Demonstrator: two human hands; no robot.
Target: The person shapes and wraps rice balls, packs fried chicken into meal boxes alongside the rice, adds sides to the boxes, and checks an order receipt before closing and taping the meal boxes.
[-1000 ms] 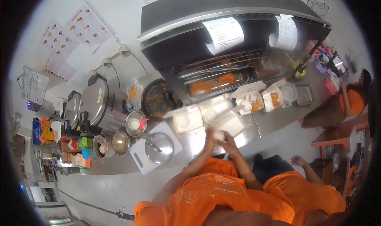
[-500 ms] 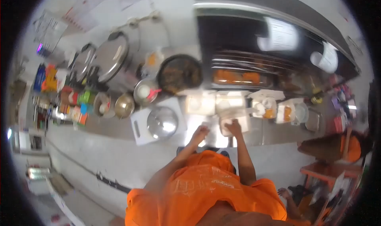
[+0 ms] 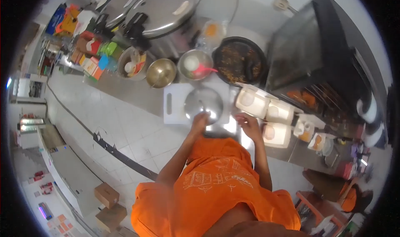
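Note:
A round, shiny metal bowl [image 3: 210, 96] rests on a white cutting board [image 3: 175, 93] with a handle slot. My left hand [image 3: 200, 122] is at the bowl's near edge, fingers curled and seemingly closed on its rim, though the hand partly hides the contact. To the right of the bowl, my right hand [image 3: 250, 126] hovers over the counter with bent fingers apart and nothing visible in them. Close to it stand open takeout boxes: one with a pale round item [image 3: 276, 133] and two behind, one of them a cream box [image 3: 252, 102].
Behind the board are a bowl with a pink utensil [image 3: 201, 69], a brass-coloured bowl [image 3: 161, 73] and a black pan [image 3: 241, 61]. Pressure cookers [image 3: 164, 12] stand at the back left. A dark oven [image 3: 321, 58] is at the right, near more filled boxes [image 3: 304, 128]. Another person [image 3: 348, 197] is at far right.
My view has swung to the left. My left hand has moved from the bare counter to the metal bowl. My right hand has come away from the front takeout box, leftward.

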